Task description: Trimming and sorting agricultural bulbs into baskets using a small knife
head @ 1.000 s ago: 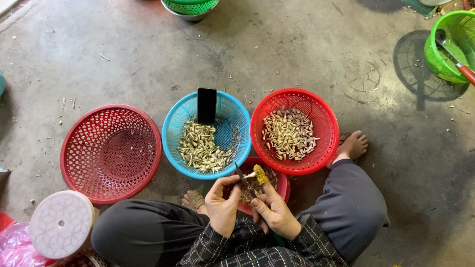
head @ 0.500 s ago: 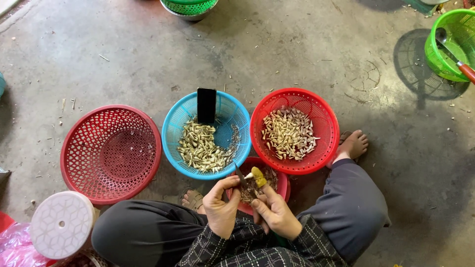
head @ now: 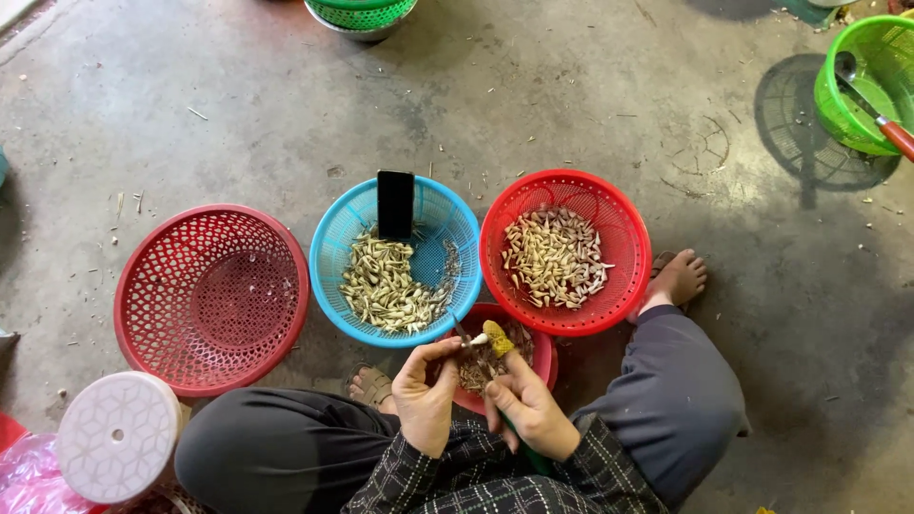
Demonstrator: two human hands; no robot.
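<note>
Head view: person sits on concrete, baskets all around
Left hand [head: 425,395]: pinching a tiny pale clove [head: 479,339] over the small red bowl [head: 539,348]
Right hand [head: 529,405]: closed around a small knife, thumb in a yellow guard [head: 498,337]
Handling: looks light, hard, a bit slippery; best pinched at the ends

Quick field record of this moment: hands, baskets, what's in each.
left hand: pinches a small pale clove
right hand: yellow-wrapped thumb at the clove
blue basket: pale pieces, dark phone propped on rim
right red basket: pale cloves
left red basket: nothing seen inside
small red bowl: brownish scraps, under the hands
</note>
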